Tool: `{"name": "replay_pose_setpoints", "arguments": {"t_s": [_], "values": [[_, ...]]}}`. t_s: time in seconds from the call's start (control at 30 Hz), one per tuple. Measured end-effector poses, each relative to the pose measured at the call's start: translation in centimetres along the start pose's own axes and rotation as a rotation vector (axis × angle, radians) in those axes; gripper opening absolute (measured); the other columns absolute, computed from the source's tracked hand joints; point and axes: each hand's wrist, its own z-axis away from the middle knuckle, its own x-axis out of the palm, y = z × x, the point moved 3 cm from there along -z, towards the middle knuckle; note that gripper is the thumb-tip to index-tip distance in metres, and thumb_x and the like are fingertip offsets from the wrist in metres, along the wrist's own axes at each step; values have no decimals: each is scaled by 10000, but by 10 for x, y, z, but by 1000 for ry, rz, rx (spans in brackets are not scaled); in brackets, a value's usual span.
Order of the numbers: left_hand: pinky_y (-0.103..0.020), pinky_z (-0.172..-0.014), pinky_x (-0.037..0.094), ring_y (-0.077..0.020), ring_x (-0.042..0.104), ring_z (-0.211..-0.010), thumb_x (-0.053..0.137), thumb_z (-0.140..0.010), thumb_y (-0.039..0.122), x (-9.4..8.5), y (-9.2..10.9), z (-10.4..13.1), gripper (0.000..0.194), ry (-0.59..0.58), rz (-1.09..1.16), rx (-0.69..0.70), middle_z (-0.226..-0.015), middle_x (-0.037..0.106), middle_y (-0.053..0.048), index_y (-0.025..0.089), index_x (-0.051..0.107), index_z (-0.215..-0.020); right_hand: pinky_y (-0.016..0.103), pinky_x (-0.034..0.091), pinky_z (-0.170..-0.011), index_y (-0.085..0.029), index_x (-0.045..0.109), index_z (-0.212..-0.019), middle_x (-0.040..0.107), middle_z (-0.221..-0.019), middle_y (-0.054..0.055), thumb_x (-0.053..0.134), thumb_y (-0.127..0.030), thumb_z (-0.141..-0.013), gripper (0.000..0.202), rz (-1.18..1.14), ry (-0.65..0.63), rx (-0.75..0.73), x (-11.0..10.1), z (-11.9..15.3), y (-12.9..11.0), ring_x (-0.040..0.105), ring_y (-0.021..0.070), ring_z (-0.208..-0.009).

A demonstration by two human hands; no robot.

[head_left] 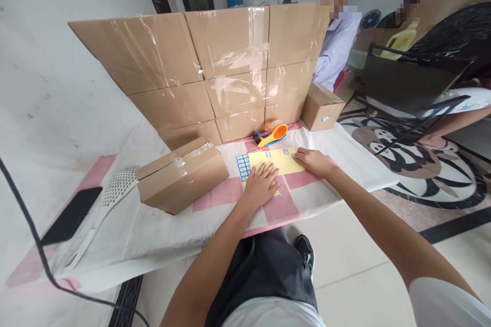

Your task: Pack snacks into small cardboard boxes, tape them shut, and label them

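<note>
A yellow paper sheet (287, 167) lies flat on the cloth in front of me, with small white, blue-edged stickers (268, 154) along its top. My left hand (263, 181) rests palm down on the left part of this sheet, fingers spread. At the sheet's right end, my right hand (315, 162) has its fingers drawn together, with the tips at another small sticker (294, 155). Partly under the sheet and my left hand is a sticker sheet (243, 167) with rows of blue-bordered labels. An orange tape dispenser (276, 134) lies just behind the papers.
A taped cardboard panel (238, 59) stands behind the table. Cardboard boxes sit left (183, 176) and right (324, 106). On the left lie a white slotted skimmer (118, 186) and a black flat object (72, 215). A cable crosses the lower left. Other people are beyond the table.
</note>
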Motion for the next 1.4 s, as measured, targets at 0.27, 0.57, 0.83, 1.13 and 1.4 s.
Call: {"name": "replay_pose_setpoints", "arguments": {"t_s": [0.27, 0.57, 0.83, 1.13, 1.4], "values": [[-590, -1311, 190, -276, 257, -1608, 441, -1040, 427, -3, 2, -1, 521, -10, 75, -14, -1699, 365, -15, 312, 469, -1547, 329, 410, -665, -128, 652, -1076, 722, -1059, 178, 362, -265, -1083, 321, 89, 174, 110, -5, -3, 3, 685, 253, -800], [-545, -1327, 109, -230, 455, -1488, 405, -1059, 381, -29, -2, 9, 439, 99, 387, -120, -1559, 563, -61, 282, 537, -1466, 312, 454, -563, -213, 632, -1008, 688, -666, 48, 435, -268, -1032, 206, -82, 726, -19, -42, 45, -62, 621, 192, -541], [-452, -1084, 483, -257, 693, -1115, 235, -1045, 434, -36, 3, 9, 566, -29, 822, -138, -1092, 772, -100, 192, 737, -946, 315, 345, -519, -272, 612, -990, 550, -624, -30, 443, -117, -1013, 231, 8, 536, -556, -45, 39, -112, 472, 146, -524], [-292, -657, 461, -151, 590, -668, 400, -935, 568, -48, -9, 16, 465, -68, 1219, -138, -741, 652, -56, 192, 559, -713, 316, 322, -548, -284, 655, -945, 571, -692, -9, 420, -163, -1052, 286, 17, 434, -573, -33, 7, -122, 494, 140, -594], [-275, -672, 447, -140, 548, -672, 513, -921, 465, -48, -23, 15, 321, 213, 1071, -228, -694, 583, -2, 211, 525, -726, 304, 470, -610, -211, 635, -1138, 662, -822, 41, 408, -493, -1071, 368, -657, 558, -39, -20, 12, -125, 609, 178, -676]]}}
